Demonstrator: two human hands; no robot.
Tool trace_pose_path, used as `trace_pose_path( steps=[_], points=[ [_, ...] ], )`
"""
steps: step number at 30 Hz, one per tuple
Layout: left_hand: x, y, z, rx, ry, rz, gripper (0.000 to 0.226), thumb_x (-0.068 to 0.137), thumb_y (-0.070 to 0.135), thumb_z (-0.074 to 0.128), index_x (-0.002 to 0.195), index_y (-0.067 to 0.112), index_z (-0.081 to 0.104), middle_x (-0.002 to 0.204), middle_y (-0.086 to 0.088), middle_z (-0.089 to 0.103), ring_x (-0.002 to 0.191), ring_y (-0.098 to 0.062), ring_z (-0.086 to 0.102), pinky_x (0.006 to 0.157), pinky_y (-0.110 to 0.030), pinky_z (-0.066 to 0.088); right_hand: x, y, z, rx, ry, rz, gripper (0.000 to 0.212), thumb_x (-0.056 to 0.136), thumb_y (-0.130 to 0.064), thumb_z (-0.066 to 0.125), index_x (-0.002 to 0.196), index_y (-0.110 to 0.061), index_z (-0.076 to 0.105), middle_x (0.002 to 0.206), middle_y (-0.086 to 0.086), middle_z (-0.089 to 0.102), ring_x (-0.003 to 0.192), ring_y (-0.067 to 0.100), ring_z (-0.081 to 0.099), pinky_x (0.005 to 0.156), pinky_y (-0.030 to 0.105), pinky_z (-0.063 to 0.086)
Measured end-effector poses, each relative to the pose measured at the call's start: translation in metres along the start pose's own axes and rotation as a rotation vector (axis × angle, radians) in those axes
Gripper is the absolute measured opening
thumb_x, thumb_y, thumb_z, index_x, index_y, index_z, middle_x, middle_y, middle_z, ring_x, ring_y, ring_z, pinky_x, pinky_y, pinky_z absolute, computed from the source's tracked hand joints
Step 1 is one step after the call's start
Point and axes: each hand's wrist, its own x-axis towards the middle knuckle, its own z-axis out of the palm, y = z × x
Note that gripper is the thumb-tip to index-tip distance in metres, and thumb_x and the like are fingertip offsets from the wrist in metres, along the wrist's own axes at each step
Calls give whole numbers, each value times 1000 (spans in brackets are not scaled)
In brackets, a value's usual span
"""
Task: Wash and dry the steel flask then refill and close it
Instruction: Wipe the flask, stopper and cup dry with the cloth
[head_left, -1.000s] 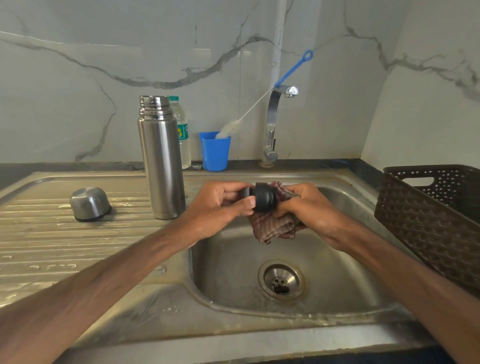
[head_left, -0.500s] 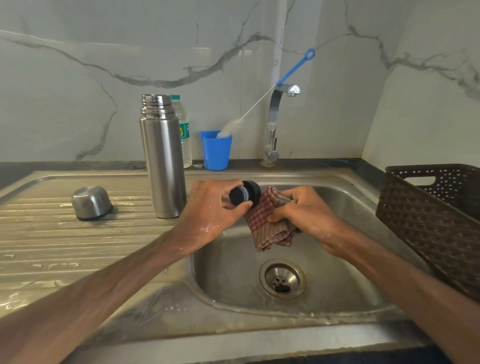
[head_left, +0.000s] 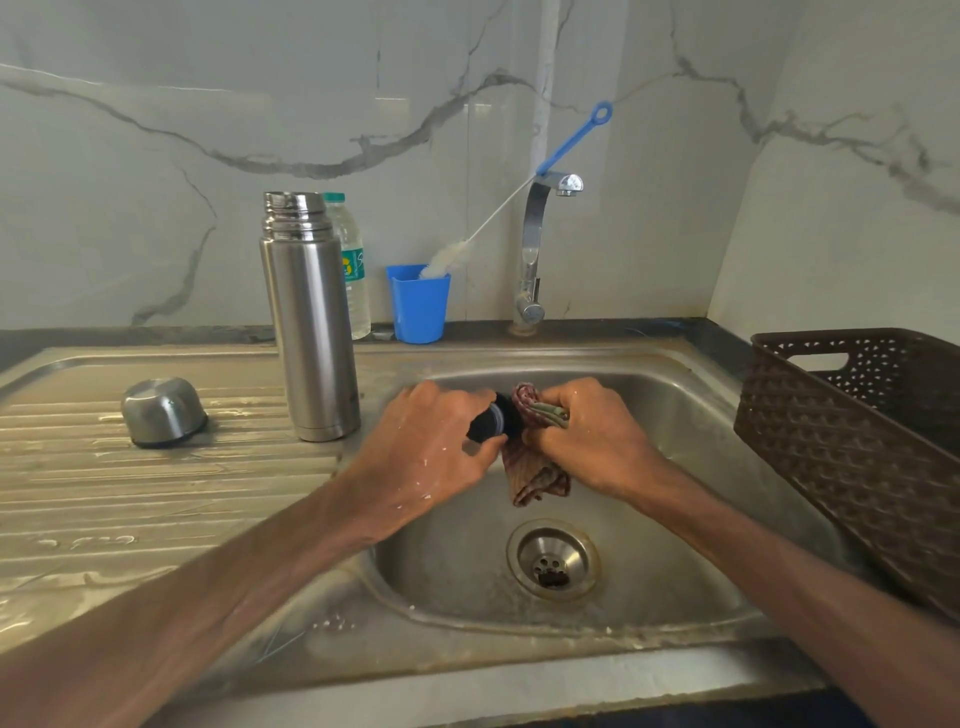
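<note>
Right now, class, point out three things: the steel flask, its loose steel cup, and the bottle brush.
steel flask (head_left: 310, 332), head view, middle of its upright body.
steel cup (head_left: 160, 409), head view, its upturned side wall.
bottle brush (head_left: 448, 255), head view, white bristle head in the blue tumbler (head_left: 418, 312).

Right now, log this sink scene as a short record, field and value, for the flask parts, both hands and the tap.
flask body: steel flask upright on the drainboard, open top
cup lid: steel cup upside down, left of flask
stopper: black stopper in left hand over the sink
cloth: checked cloth in right hand, against stopper
tap: tap, no water visible
</note>
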Motion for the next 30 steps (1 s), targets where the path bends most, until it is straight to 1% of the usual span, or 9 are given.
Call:
trace_pose_path(
  steps=[4,6,8,12,14,18,23,27,30],
  points=[
    [3,-13,-4,8,8,-99,36,87,40,83,110,13,78,88,-3,78,69,-18,70,68,-35,62,-5,-8,5,-35,-51,-91,22,88,2,67,96,-13,82,80,1,77,65,7,73,51,14,53],
    [3,-16,-5,4,-23,-110,38,87,43,82,113,15,78,89,-2,78,70,-17,69,70,-32,62,-6,-11,9,-31,-63,-94,25,86,5,65,95,-12,82,79,2,77,65,10,74,51,16,54],
    [3,-14,-4,-19,-67,-96,35,88,41,81,113,17,77,88,1,78,69,-14,69,70,-30,61,-5,-8,10,-22,-56,-72,23,87,4,66,97,-10,81,79,3,77,63,9,73,50,14,52],
    [4,-4,-3,-74,-107,-72,24,87,38,81,104,21,77,81,4,75,69,-13,69,73,-36,62,-2,-1,1,-49,-32,-66,19,90,1,69,102,-9,79,79,1,73,58,4,68,49,12,49],
    [4,-5,-2,-67,-120,-85,25,88,35,81,108,20,77,84,3,77,71,-12,71,75,-35,62,-3,-2,-1,-43,-45,-90,22,89,4,68,101,-11,79,75,0,72,54,3,68,46,13,49],
    [4,-14,-6,-68,-144,-101,28,90,33,80,113,17,77,86,0,78,72,-13,72,72,-35,62,-6,-9,2,-76,-64,-147,33,88,5,69,109,-17,80,71,-11,69,63,-1,69,50,10,48],
    [5,-8,-6,-75,-218,21,38,93,40,75,128,25,71,88,3,76,76,-12,67,76,-26,56,-2,-2,-3,-55,-38,-86,40,81,6,72,113,-16,80,79,-6,72,63,0,70,53,12,52],
    [9,-17,-9,-89,-255,-19,42,95,33,75,133,18,68,102,-3,78,87,-14,72,82,-33,61,-3,-4,1,-94,-20,-140,45,85,3,71,121,-22,78,89,-4,77,70,0,69,56,10,51],
    [6,-23,-12,-122,-267,12,45,95,31,75,137,17,67,107,-5,78,89,-14,71,84,-31,59,-2,-6,4,-92,-25,-170,47,84,4,71,123,-21,76,90,-5,77,66,0,68,55,10,51]
  ],
)
